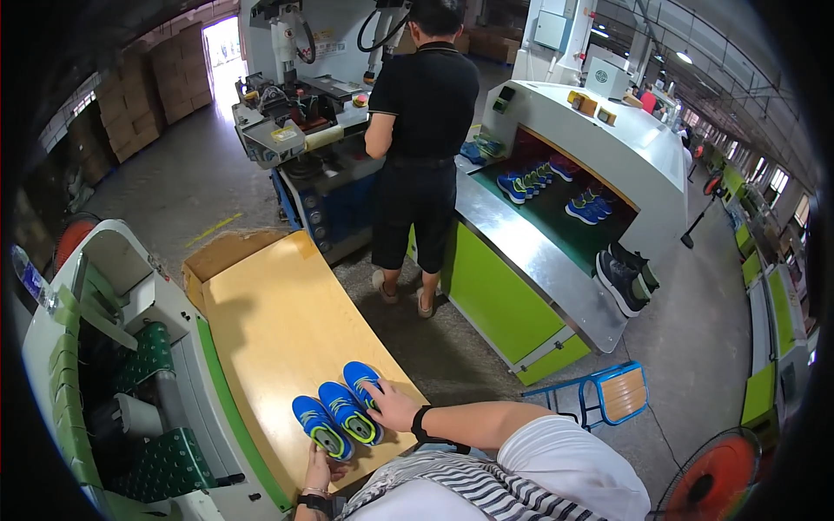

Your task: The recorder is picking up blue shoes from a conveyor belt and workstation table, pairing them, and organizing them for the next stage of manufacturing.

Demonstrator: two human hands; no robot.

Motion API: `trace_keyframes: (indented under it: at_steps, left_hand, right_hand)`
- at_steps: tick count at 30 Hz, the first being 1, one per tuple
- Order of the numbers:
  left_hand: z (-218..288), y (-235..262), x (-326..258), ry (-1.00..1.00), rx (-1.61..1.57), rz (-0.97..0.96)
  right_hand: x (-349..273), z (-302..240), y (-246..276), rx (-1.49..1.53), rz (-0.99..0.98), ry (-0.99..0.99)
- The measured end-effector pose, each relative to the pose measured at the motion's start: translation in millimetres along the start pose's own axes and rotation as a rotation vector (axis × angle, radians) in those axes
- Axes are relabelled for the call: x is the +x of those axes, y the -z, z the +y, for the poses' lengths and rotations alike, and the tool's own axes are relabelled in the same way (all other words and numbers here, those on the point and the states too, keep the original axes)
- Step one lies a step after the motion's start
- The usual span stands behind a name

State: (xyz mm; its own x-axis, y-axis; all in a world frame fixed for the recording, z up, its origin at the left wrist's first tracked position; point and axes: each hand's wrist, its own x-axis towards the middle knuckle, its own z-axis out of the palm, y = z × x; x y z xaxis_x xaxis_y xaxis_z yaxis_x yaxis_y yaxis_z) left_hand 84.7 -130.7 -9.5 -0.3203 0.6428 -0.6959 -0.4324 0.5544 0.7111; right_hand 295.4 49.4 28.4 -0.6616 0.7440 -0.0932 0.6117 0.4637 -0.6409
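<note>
Three blue sports shoes with lime-green collars stand side by side near the front end of a light wooden table. My left hand [320, 471] grips the heel of the left shoe [311, 413], its thumb at the collar. At the right shoe [359, 375], my right hand [393, 408] has its fingers closed over the side and opening, hiding part of it. Between them sits the middle shoe [340, 403], close against both neighbours. All the toes point away from me.
The wooden table [261, 304] adjoins a machine with green patterned rollers [165, 447] on the left. A person in black [427, 113] stands ahead at another machine. To the right, a conveyor tunnel [599, 122] carries several blue shoes; a blue-framed stool [621, 392] and red fan [712, 478] stand nearby.
</note>
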Motion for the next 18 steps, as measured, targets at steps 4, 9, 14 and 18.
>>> trace_keyframes:
  at_steps: [4, 9, 14, 18]
  left_hand:
    - [0.3, 43.9, 14.8, -0.495, 1.012, -0.033]
    - [86.7, -19.2, -8.0, -0.828, 0.796, 0.387]
    - [56.7, -85.2, 6.0, -1.105, 1.299, 0.295]
    - [54.1, -91.8, 10.5, -1.092, 1.293, 0.315]
  right_hand:
    - [1.4, -4.2, -3.6, -0.007, 0.006, 0.02]
    - [-1.4, -8.5, 4.4, -0.004, -0.023, -0.014]
    - [1.6, -4.2, -7.9, -0.006, 0.012, 0.019]
    - [-0.8, -1.5, -6.6, 0.006, 0.034, -0.002]
